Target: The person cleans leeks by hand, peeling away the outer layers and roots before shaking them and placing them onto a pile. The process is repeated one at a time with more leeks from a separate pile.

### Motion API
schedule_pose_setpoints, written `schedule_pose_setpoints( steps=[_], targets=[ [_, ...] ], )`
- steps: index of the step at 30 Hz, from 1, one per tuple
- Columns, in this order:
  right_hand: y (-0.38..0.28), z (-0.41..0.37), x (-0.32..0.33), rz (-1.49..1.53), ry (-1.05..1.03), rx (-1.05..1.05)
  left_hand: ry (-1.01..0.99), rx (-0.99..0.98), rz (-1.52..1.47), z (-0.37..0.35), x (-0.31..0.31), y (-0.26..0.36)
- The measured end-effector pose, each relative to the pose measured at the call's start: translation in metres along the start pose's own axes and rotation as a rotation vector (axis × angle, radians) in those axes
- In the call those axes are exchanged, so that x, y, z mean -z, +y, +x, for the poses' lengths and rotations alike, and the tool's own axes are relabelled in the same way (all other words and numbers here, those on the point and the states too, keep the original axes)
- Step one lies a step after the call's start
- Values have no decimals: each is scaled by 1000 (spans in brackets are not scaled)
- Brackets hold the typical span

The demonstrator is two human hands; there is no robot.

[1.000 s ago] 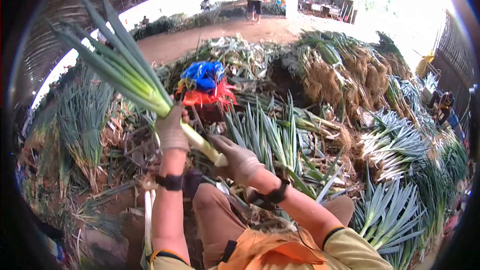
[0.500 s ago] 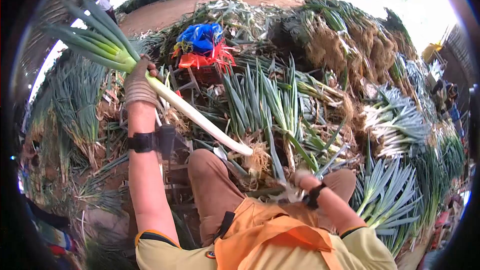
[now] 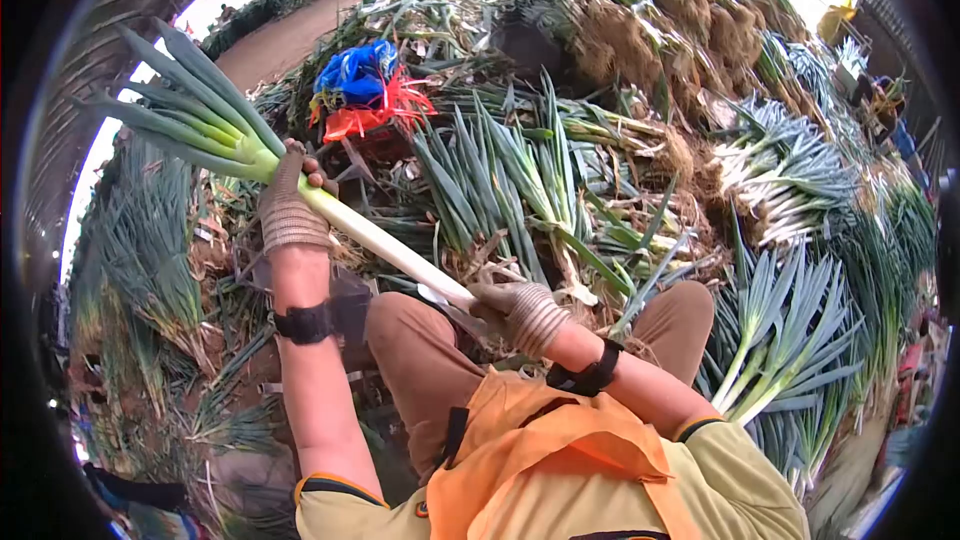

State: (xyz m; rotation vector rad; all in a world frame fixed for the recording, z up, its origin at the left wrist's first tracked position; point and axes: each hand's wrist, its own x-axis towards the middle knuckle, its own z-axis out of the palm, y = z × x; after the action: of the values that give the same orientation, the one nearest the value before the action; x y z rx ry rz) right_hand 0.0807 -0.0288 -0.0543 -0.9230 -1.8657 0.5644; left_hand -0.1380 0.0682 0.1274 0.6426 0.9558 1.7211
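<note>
A large leek point(image 3: 390, 247) lies slantwise in front of me, its green leaves at the upper left and its white stem running down to the right. My gloved left hand point(image 3: 297, 195) is wrapped round it just below the leaves. At the lower end of the stem, my gloved right hand point(image 3: 520, 312) is closed round the root end, with a thin pale blade-like piece beside the fingers. The roots are hidden by that hand. Just beyond my knees stand loose leeks point(image 3: 490, 180) with green leaves upward.
Blue and red plastic strips point(image 3: 365, 90) lie beyond my left hand. Trimmed white leeks point(image 3: 780, 170) are stacked at the right, with a leafy bunch point(image 3: 780, 330) nearer. Rooted leeks point(image 3: 660, 30) are heaped at the back, and more leeks point(image 3: 150, 240) at the left.
My right hand has moved up and left from near my right knee to the leek's root end. My left hand still holds the leek, and the view has shifted slightly.
</note>
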Motion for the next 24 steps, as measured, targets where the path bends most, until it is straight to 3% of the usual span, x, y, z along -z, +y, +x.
schedule_pose_setpoints(
  steps=[5,7,9,11,12,15,16,17,19,21,22,23,24],
  targets=[
    [-25,-24,13,-90,-253,-127,-39,22,70,-33,-7,-29],
    [-34,-35,14,-127,-311,-225,-171,61,75,-36,-2,-40],
    [-22,-49,6,-55,-336,-252,-194,106,103,-44,-2,-45],
    [-18,-52,8,112,-393,-358,-396,206,-17,-50,-4,-48],
    [-14,-51,13,56,-505,-434,-453,263,-58,-47,-1,-50],
    [17,-73,7,-109,-501,-406,-492,266,-90,-44,0,-54],
    [37,-78,1,-257,-659,-450,-477,258,-88,-45,-3,-54],
    [42,-75,4,-257,-657,-448,-479,256,-87,-42,-1,-53],
    [55,-75,13,-608,-911,-566,-389,136,-4,-32,5,-52],
    [88,-109,16,-662,-880,-584,-287,101,-35,-30,-2,-31],
    [81,-99,32,-689,-1069,-721,-263,40,8,-22,1,-22],
    [90,-105,45,-643,-982,-839,-235,-28,50,-14,5,-11],
    [99,-109,56,-648,-1028,-821,-206,-27,48,-4,10,0]
  ],
)
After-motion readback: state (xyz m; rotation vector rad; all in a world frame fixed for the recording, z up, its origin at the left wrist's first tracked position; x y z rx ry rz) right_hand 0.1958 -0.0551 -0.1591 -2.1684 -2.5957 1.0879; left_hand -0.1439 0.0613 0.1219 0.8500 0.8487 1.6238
